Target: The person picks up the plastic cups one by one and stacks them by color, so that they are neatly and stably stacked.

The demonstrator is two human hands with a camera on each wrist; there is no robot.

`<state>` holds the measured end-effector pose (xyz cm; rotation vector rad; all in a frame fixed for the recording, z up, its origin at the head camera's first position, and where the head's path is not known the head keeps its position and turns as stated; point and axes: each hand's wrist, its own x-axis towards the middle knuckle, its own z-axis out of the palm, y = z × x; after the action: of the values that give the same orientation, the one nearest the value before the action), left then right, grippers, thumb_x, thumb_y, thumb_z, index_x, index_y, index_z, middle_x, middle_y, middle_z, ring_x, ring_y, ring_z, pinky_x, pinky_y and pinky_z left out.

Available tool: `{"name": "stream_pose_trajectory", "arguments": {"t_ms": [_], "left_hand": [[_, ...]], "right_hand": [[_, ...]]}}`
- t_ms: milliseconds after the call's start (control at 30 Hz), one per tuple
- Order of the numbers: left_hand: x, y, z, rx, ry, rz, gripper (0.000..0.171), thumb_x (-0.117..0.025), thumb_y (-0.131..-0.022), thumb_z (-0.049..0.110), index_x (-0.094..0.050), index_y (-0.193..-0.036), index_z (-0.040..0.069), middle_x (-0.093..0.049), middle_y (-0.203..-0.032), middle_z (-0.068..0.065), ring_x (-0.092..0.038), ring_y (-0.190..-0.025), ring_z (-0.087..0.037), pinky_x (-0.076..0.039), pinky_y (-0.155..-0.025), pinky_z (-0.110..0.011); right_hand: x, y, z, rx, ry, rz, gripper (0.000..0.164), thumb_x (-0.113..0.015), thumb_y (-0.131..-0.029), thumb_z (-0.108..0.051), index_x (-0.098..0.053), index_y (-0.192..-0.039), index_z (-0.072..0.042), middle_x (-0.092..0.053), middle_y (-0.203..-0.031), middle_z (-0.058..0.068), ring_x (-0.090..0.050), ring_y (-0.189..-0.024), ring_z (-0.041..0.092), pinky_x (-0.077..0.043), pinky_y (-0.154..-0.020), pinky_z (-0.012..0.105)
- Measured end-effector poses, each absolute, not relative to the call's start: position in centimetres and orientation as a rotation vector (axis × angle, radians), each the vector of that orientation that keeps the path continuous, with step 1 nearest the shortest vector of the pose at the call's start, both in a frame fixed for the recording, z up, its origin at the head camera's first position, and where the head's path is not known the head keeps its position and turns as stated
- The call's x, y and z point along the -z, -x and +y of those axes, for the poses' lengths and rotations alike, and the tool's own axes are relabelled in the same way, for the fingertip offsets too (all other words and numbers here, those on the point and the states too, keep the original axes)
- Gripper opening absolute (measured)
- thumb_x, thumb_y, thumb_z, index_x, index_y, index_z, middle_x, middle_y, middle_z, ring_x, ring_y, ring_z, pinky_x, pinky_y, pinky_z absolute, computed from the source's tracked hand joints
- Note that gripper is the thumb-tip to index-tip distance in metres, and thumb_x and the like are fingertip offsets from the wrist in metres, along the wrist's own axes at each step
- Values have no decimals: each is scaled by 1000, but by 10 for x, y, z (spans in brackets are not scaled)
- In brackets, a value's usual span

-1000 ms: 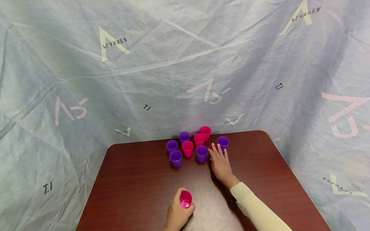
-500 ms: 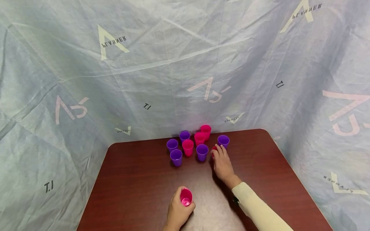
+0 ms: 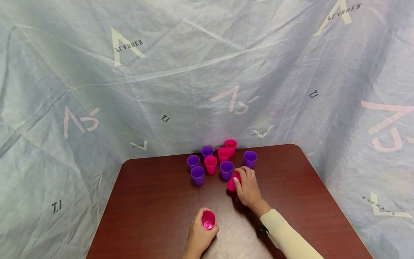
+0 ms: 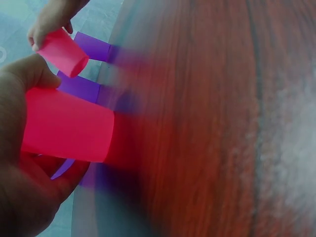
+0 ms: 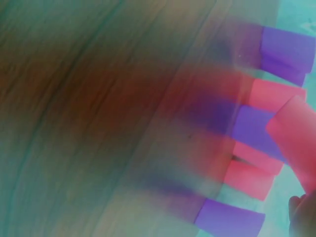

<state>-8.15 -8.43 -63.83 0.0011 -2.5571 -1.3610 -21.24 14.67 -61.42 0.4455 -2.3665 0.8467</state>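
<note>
Pink cup [image 3: 231, 185] is coming away from the cluster, tilting in the grasp of the right hand's [image 3: 249, 187] fingers; its pickup seems to be under way. Its plain, unprinted wall is tapering toward the base. Nearer the person, the left hand's [image 3: 198, 233] fingers are gripping another pink cup [image 3: 208, 218]. Purple cups [image 3: 198, 177] and remaining pink cups [image 3: 211, 166] are standing, mouths up, toward the counter's [image 3: 152, 212] far edge.

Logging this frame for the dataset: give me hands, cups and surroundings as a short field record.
left hand: grips a pink cup, open end up
right hand: grips a second pink cup, tilted
purple cups: five, standing toward the far edge
other pink cups: three, standing in the same group
table: reddish-brown, wood-grained
backdrop: pale sheet with printed lettering
</note>
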Motion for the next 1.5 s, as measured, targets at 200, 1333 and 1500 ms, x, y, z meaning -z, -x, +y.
{"name": "stream_pose_trajectory", "arguments": {"t_ms": [200, 1333, 1500], "left_hand": [[638, 84, -86, 1347, 23, -2572, 54, -90, -68, 16, -66, -115, 25, -72, -95, 7, -72, -86, -17, -58, -73, -28], [638, 82, -91, 1434, 42, -2559, 67, -91, -69, 15, -56, -127, 14, -74, -101, 2, -68, -88, -8, -57, -76, -30], [642, 81, -93, 1434, 78, -2553, 68, -90, -69, 15, -56, -127, 12, -74, -104, -1, -68, -89, -9, -57, -75, -29]], "right_hand": [[607, 205, 136, -945, -528, -2300, 33, -61, -98, -13, -63, -127, 1, -56, -124, 25, -49, -118, 42, -42, -101, 54], [582, 150, 61, -1097, -980, -2146, 32, -56, -91, -13, -68, -120, -6, -64, -120, 8, -56, -111, 22, -51, -93, 39], [589, 144, 56, -1069, -1068, -2140, 35, -58, -84, -20, -67, -115, -8, -63, -118, 7, -55, -111, 22, -53, -91, 35]]}}
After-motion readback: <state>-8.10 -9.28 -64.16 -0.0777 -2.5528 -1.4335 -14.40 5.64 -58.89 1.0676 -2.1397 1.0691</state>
